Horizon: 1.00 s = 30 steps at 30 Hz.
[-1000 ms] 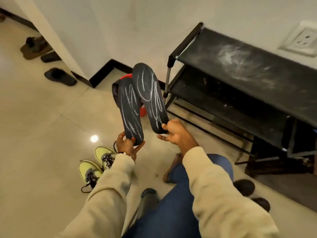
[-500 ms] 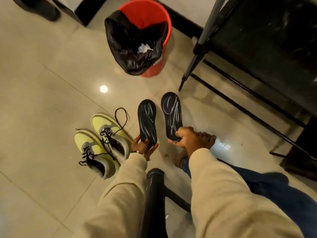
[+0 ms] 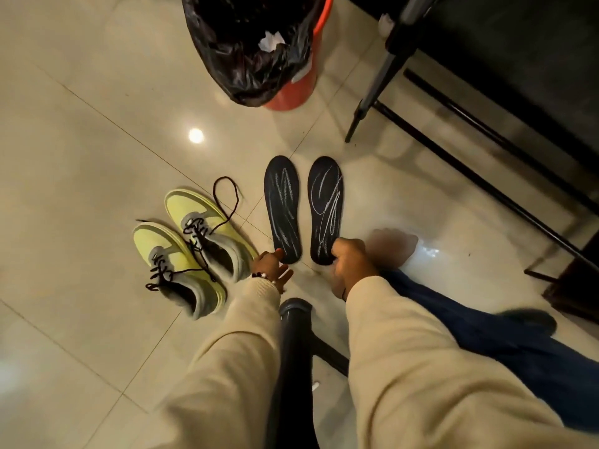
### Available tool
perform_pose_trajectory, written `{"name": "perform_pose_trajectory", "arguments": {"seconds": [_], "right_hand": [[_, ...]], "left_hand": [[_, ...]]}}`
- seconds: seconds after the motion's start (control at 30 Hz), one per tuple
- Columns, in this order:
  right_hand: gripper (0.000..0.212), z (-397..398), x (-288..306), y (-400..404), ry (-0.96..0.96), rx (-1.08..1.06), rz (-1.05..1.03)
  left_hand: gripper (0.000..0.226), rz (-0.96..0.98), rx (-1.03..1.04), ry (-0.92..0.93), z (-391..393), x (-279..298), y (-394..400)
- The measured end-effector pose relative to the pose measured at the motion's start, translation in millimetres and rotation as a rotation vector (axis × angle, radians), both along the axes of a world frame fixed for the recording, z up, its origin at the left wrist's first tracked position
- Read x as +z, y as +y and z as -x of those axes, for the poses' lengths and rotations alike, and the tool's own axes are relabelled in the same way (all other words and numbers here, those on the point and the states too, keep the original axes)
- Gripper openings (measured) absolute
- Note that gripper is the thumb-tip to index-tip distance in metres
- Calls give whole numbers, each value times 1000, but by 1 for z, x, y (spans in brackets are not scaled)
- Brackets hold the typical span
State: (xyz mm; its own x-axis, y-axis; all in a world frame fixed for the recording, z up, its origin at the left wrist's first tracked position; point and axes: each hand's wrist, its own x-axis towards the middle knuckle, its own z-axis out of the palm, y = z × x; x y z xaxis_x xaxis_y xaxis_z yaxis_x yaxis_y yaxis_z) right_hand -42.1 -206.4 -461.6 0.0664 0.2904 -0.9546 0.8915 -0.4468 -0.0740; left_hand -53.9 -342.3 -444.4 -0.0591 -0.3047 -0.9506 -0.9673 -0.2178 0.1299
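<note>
Right hand (image 3: 351,262) grips the right insole (image 3: 325,205) by its heel; left hand (image 3: 270,270), fingers loosely spread, touches the left insole (image 3: 282,209) on the tiled floor (image 3: 81,124).

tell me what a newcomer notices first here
Two black insoles with white scrawls lie side by side on the floor: the left insole by the open left hand, the right insole pinched at its heel by the right hand. Yellow sneakers sit to their left; a red bin with a black bag stands beyond.
</note>
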Motion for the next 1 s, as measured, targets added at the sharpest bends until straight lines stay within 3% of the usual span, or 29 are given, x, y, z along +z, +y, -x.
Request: {"name": "perform_pose_trajectory", "arguments": {"seconds": [0.07, 0.17, 0.33, 0.57, 0.73, 1.0], "right_hand": [[29, 8, 10, 9, 70, 20, -24], [13, 15, 28, 19, 154, 26, -15], [13, 43, 106, 29, 339, 84, -32], [24, 51, 220, 53, 688, 158, -138], [24, 1, 297, 85, 853, 186, -288], [21, -130, 363, 149, 968, -53, -536]], "left_hand": [[5, -19, -22, 13, 1, 16, -1], [14, -52, -50, 70, 8, 34, 0], [13, -121, -127, 230, 23, 97, 12], [17, -160, -447, 493, 39, 190, 42], [19, -185, -652, 688, 30, 251, 79], [16, -271, -895, 983, -33, 335, 164]]}}
